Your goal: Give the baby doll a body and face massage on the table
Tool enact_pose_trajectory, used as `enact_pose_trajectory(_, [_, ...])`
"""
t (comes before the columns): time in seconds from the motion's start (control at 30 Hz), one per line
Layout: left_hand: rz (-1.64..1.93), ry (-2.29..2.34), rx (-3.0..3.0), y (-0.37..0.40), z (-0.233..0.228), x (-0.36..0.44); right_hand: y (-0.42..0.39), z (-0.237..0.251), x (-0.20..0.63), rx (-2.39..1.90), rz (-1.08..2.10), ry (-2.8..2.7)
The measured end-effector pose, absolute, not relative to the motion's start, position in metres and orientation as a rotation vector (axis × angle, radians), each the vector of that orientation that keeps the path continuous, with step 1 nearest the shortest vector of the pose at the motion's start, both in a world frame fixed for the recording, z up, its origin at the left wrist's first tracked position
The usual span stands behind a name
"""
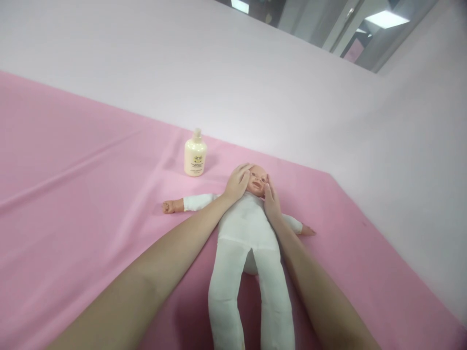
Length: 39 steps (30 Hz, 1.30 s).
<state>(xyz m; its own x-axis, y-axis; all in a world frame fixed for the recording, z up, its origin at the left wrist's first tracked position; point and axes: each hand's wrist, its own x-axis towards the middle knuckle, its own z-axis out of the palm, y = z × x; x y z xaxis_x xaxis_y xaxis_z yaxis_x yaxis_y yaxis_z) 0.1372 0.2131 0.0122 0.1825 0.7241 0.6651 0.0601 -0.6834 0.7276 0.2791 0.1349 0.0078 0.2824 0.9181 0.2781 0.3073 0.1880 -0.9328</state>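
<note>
A baby doll (248,221) with a white cloth body lies on its back, its head farthest from me and its legs toward me. My left hand (238,182) rests against the left side of the doll's head (258,181), fingers stretched out along the cheek and temple. On the other side, my right hand (272,197) lies along the cheek with its fingers extended, its palm mostly turned out of sight. The doll's face shows between my two hands. Its arms spread out sideways beneath my forearms.
A cream pump bottle (195,158) with dark print stands upright beyond the doll's left-hand arm. Pink cloth (91,170) with creases covers the table. A white wall (146,63) rises behind, with a window (328,24) at the top right.
</note>
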Motion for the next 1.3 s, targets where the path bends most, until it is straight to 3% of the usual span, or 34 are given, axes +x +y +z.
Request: enact_pose_trajectory(1.3, [1.544, 0.733, 1.919, 0.2188, 0.0069, 0.1315, 0.1366, 0.0068, 0.2708, -1.265, 0.602, -1.269])
